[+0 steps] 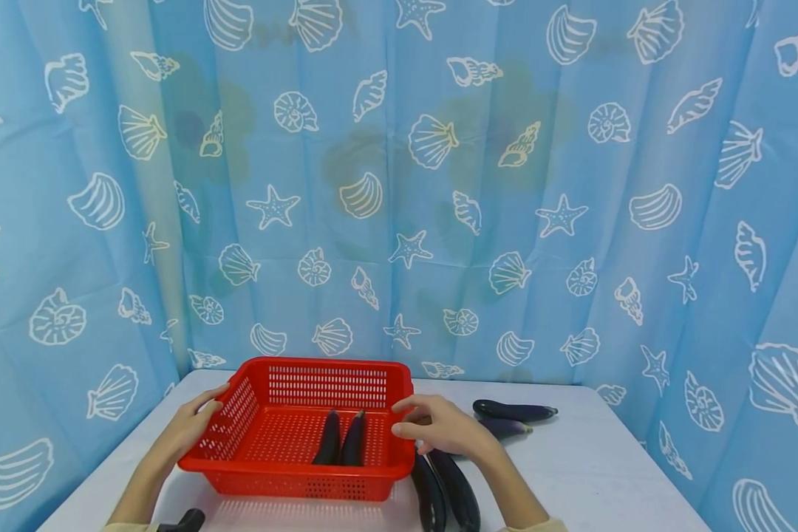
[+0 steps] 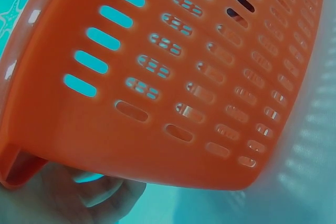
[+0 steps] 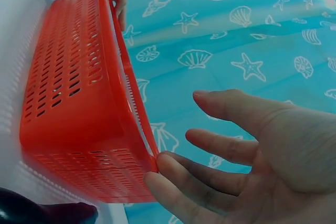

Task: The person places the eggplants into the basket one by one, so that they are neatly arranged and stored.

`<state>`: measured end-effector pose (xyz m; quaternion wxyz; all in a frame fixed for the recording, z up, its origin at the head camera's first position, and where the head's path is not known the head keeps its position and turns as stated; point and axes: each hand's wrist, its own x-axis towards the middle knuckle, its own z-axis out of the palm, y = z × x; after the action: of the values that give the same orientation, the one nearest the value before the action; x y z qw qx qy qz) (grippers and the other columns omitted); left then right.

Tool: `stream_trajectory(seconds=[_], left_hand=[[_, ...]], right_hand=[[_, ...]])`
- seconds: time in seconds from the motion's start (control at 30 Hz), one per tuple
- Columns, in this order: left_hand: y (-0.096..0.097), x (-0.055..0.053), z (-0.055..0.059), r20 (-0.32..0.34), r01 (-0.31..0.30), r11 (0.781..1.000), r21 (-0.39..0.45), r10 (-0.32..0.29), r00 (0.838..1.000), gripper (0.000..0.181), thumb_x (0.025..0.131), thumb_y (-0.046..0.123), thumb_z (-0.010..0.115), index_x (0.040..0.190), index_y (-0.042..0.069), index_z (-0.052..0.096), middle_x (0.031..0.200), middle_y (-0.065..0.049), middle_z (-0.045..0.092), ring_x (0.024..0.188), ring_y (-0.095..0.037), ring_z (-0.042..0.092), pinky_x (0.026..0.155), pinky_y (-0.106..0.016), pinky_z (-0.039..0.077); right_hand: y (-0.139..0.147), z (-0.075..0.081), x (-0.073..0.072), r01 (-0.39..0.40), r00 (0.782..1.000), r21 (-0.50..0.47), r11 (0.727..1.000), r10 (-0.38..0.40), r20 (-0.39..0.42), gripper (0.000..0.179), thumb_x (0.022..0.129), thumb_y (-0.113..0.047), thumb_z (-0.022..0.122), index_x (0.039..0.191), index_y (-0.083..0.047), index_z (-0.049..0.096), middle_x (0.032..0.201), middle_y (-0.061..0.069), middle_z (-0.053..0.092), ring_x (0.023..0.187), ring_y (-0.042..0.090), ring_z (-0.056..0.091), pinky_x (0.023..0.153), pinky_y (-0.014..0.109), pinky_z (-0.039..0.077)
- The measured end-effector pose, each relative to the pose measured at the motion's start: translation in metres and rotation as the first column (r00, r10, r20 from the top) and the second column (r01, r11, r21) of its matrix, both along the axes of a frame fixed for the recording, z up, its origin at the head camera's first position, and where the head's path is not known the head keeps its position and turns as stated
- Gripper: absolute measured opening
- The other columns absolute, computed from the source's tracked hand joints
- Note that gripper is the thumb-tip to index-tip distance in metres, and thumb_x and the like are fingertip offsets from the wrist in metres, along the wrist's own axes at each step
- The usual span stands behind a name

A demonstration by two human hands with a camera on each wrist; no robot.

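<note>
- Between the two hands: red basket (image 1: 292, 467) on the table (image 1: 605, 458), seemingly thin perforated plastic. Judged light, fairly stiff, slightly flexible at the walls, unlikely to break; smooth lip could slip. Best hold: both short-side rims, fingers beneath the lip.
- At the left rim: left hand (image 1: 189, 425), fingers bent beside the outer wall; whether they grip cannot be told.
- At the right rim: right hand (image 1: 444, 427), fingers spread and gently curved, lower fingertips apparently touching the lip; no pinch seen.
- Inside, nearer the right hand: two eggplants (image 1: 329, 440), side by side; probably firm, glossy, modest weight.
- Just below the right hand: two more eggplants (image 1: 457, 493).
- Beyond the right hand: another pair of eggplants (image 1: 515, 411), one partly hidden.
- Farthest from both hands: shell-print curtain (image 1: 386, 185).
</note>
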<state>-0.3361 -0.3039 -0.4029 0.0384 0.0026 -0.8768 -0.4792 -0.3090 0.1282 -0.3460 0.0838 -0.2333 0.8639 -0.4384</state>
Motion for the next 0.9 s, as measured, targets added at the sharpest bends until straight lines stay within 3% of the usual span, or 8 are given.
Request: stream_trajectory(seconds=[0.2, 0.37, 0.6, 0.9], left_hand=[[0.0, 0.0, 0.0, -0.004, 0.001, 1.0, 0.002, -0.001, 1.0, 0.056, 0.106, 0.031, 0.036, 0.156, 0.008, 0.023, 0.147, -0.034, 0.038, 0.1, -0.024, 0.066, 0.075, -0.038, 0.062], [0.0, 0.001, 0.0, -0.009, -0.002, 1.0, 0.006, 0.002, 1.0, 0.056, 0.106, 0.031, 0.037, 0.156, 0.008, 0.024, 0.148, -0.034, 0.037, 0.102, -0.027, 0.066, 0.075, -0.039, 0.062], [0.001, 0.002, 0.001, -0.01, 0.003, 1.0, 0.013, -0.003, 1.0, 0.056, 0.106, 0.031, 0.037, 0.155, 0.008, 0.024, 0.148, -0.034, 0.037, 0.101, -0.026, 0.066, 0.075, -0.039, 0.062], [-0.001, 0.001, 0.004, -0.011, 0.001, 0.999, -0.042, -0.002, 1.0, 0.052, 0.106, 0.025, 0.034, 0.154, 0.005, 0.027, 0.145, -0.036, 0.039, 0.099, -0.026, 0.063, 0.078, -0.037, 0.061]], right_hand=[[0.007, -0.004, 0.003, 0.011, 1.0, -0.05, 0.999, -0.01, 0.015, 0.049, 0.088, -0.033, 0.071, 0.129, -0.01, 0.06, 0.119, 0.013, 0.068, 0.095, 0.019, 0.068, 0.072, 0.037, 0.062], [0.014, -0.006, 0.006, 0.014, 0.999, -0.076, 0.997, -0.011, 0.03, 0.048, 0.09, -0.025, 0.069, 0.132, -0.005, 0.057, 0.12, 0.017, 0.067, 0.094, 0.025, 0.069, 0.071, 0.039, 0.062], [0.028, -0.013, 0.006, 0.036, 0.997, -0.072, 0.997, -0.031, 0.068, 0.045, 0.09, -0.017, 0.066, 0.133, -0.006, 0.057, 0.114, 0.019, 0.069, 0.089, 0.021, 0.07, 0.072, 0.039, 0.062], [0.04, -0.022, 0.003, 0.022, 0.997, -0.055, 0.998, -0.018, 0.074, 0.043, 0.092, -0.021, 0.066, 0.132, -0.006, 0.057, 0.114, 0.017, 0.07, 0.095, 0.033, 0.069, 0.073, 0.04, 0.062]])
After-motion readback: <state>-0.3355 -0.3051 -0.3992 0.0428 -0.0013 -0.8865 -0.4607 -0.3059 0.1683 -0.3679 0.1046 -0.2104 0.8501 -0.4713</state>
